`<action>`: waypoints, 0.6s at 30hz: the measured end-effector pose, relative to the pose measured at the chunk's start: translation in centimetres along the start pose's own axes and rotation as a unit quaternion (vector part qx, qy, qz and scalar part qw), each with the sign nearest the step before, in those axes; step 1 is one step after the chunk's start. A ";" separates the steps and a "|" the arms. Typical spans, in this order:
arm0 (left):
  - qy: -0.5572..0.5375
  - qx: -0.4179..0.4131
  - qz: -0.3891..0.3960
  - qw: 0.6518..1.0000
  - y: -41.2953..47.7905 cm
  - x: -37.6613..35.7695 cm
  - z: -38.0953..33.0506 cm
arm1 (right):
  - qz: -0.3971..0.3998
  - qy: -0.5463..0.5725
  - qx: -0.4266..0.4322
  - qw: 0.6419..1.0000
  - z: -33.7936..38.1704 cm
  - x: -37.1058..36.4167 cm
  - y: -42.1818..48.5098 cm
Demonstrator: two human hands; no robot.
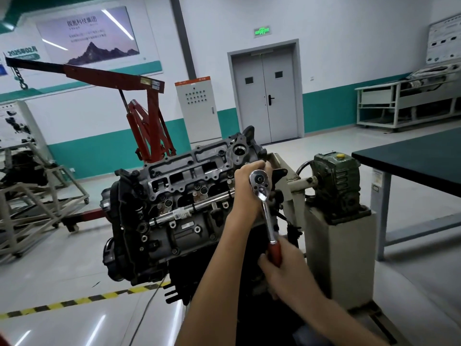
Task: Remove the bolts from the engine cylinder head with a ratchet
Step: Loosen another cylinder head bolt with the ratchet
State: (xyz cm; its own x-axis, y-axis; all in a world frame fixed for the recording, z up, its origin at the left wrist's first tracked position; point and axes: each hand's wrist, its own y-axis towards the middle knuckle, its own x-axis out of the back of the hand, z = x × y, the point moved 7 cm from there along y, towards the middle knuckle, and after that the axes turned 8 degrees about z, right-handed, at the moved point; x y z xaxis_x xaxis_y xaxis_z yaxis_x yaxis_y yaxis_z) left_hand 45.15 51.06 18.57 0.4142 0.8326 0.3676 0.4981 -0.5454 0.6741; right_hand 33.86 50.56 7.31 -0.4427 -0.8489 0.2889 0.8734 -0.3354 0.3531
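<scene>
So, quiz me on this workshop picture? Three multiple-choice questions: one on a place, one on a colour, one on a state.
1. Where does the red hoist stand?
A) behind the engine, to its left
B) in front of it
C) on top of it

2. What colour is the handle of the ratchet?
A) blue
B) red
C) yellow

3. What is the right hand doing?
A) hanging idle
B) lying flat on the engine
C) gripping the handle

Answers: 1 A, its boom rises behind the engine; 2 B, red shows above the fist; 3 C, fingers curl round the handle.
</scene>
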 end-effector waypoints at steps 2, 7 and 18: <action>0.019 -0.020 0.046 0.999 0.0 0.1 -0.4 | 0.033 -0.136 0.029 0.990 0.7 4.0 0.5; 0.092 -0.047 0.135 0.985 0.5 -0.6 -1.2 | 0.080 -0.492 0.098 0.862 4.6 13.6 4.8; -0.034 0.030 -0.038 0.998 0.0 -0.2 -0.1 | -0.006 -0.013 -0.016 1.000 0.0 -0.2 0.0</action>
State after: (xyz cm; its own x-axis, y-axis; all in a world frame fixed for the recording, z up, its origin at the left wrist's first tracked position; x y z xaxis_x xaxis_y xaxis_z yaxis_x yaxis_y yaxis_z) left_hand 45.03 50.84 18.56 0.4224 0.8649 0.2710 0.5743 -0.4867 0.6583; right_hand 33.97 50.75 7.25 -0.4582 -0.8340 0.3075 0.8737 -0.3590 0.3283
